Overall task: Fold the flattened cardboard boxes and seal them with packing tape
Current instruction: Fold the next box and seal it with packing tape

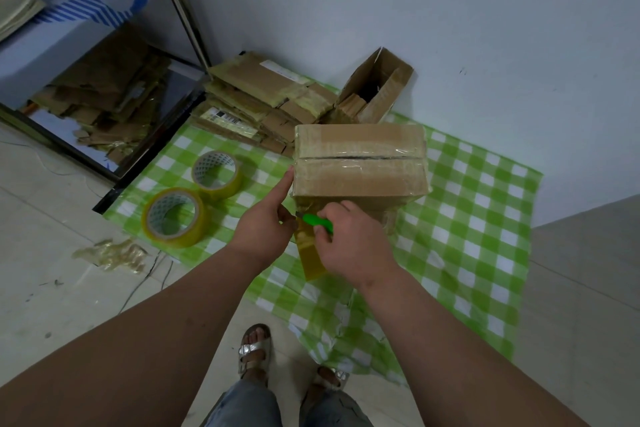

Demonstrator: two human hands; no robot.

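A folded cardboard box (360,163) stands on the green checked cloth (467,236), its top seam covered with clear tape. A yellowish tape roll (311,258) hangs by its strip off the box's near face. My left hand (268,222) pinches that strip, index finger straight against the box's left corner. My right hand (353,243) grips a green cutter (317,221) with its tip at the tape. A pile of flattened boxes (256,107) lies behind.
Two spare tape rolls (176,217) (216,173) lie on the cloth to the left. An open box (375,88) leans on the wall. Crumpled tape scraps (110,255) sit on the floor tiles. A metal shelf (104,104) with cardboard stands at left. My sandalled feet (256,350) are below.
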